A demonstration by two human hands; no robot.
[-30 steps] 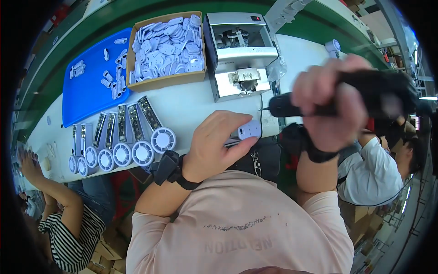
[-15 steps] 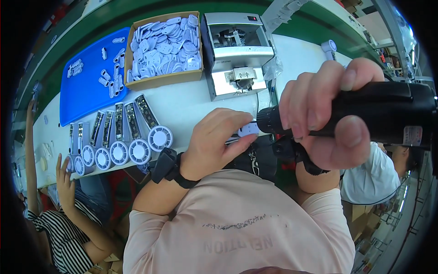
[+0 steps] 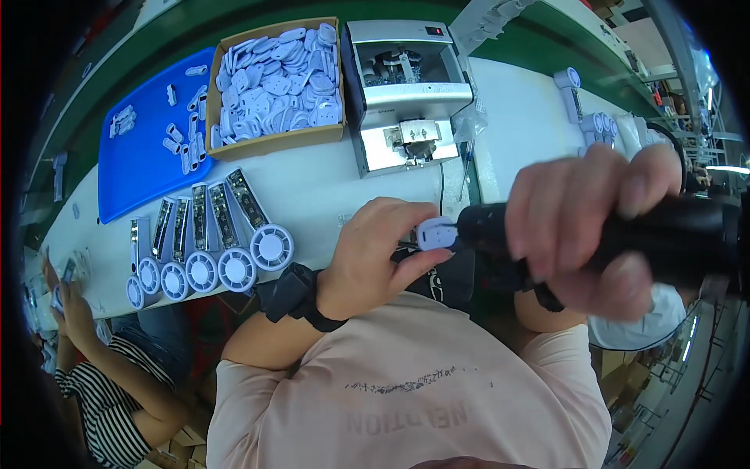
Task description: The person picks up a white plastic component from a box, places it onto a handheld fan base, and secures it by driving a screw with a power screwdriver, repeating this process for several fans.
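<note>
My left hand (image 3: 384, 248) pinches a small white plastic base plate (image 3: 436, 234) with small holes between thumb and fingers, in front of my chest. My right hand (image 3: 590, 223), slightly blurred, wraps around a black electric screwdriver (image 3: 687, 234) lying almost level. The screwdriver's tip end points left and sits right beside the white plate; whether the bit touches it, I cannot tell. Past my left hand stands a row of white handheld fans (image 3: 237, 270), their round heads toward me and circuit boards showing in their open handles.
A cardboard box (image 3: 277, 142) full of white plastic pieces stands at the back. Left of it, a blue tray (image 3: 129, 168) holds small white parts. A silver screw feeder (image 3: 406, 98) is behind my hands. More fans (image 3: 600, 127) lie far right. A co-worker's hands (image 3: 74, 313) are at the left table edge.
My right hand and the screwdriver have shifted slightly right, away from the white plate, which shows more fully. One fan has gone from the row's left end; the co-worker's hands have drawn together, holding something.
</note>
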